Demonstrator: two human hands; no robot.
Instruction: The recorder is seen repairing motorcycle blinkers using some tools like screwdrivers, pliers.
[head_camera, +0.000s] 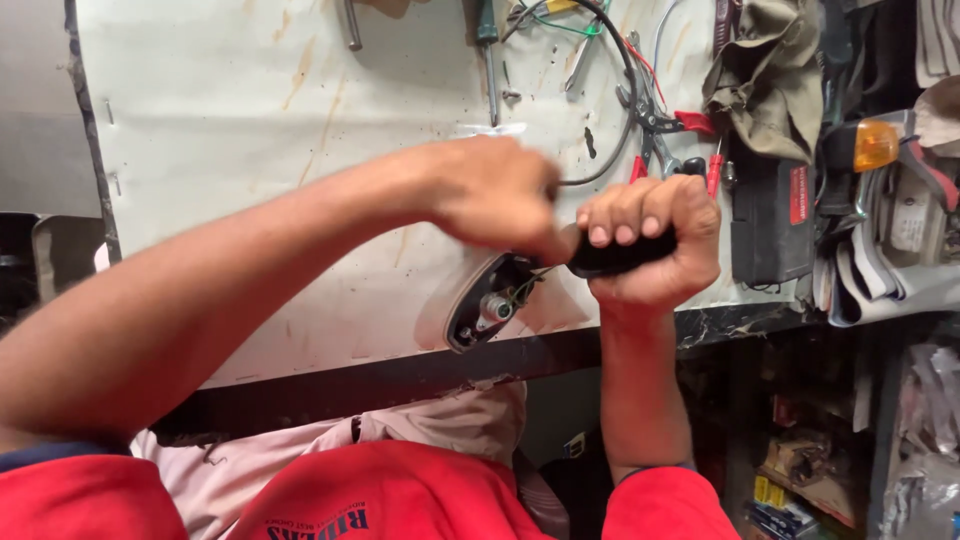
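Note:
My right hand (655, 240) is clenched around a black cylindrical stalk (620, 256) above the front edge of a white workbench (250, 150). The stalk leads left to a grey oval lamp housing (487, 303) with its lens off, showing a bulb socket and a thin green wire inside. My left hand (495, 195) is a blurred fist just above the housing, touching the stalk's left end. Whether the left hand pinches anything is hidden by blur.
Red-handled pliers (668, 135), a black cable (625, 95), screwdrivers (488, 50) and a khaki rag (765, 75) lie at the bench's far side. A black box (770, 225) and an orange indicator lamp (873, 145) sit to the right. Cluttered shelves lie below right.

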